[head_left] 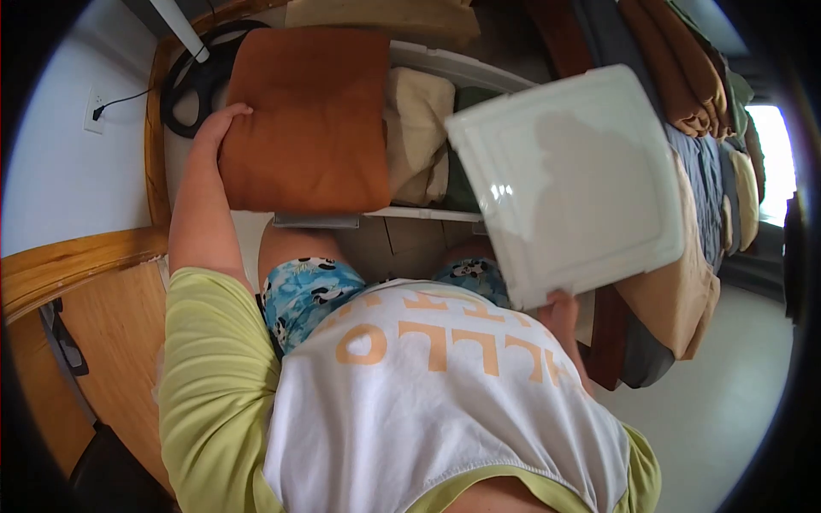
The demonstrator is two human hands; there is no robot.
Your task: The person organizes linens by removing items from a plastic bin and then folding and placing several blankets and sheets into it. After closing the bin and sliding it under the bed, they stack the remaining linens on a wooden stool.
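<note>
A thick rust-brown folded cloth (308, 120) lies over the left end of a long white storage bin (428, 214). My left hand (224, 121) grips its left edge, thumb on top and the other fingers hidden. Beside it in the bin sit a beige folded cloth (419, 128) and a dark green cloth (469, 171), partly covered. My right hand (558, 312) holds a translucent white plastic lid (590, 188) by its near edge. The lid is tilted over the bin's right end and hides it.
To the right, a bed (650, 359) carries brown folded cloths (676, 77) and a beige cloth (676, 282). A black wheel-shaped base with a white pole (180, 30) stands at the back left. A wall outlet (96, 109) with a plugged-in cord is on the left.
</note>
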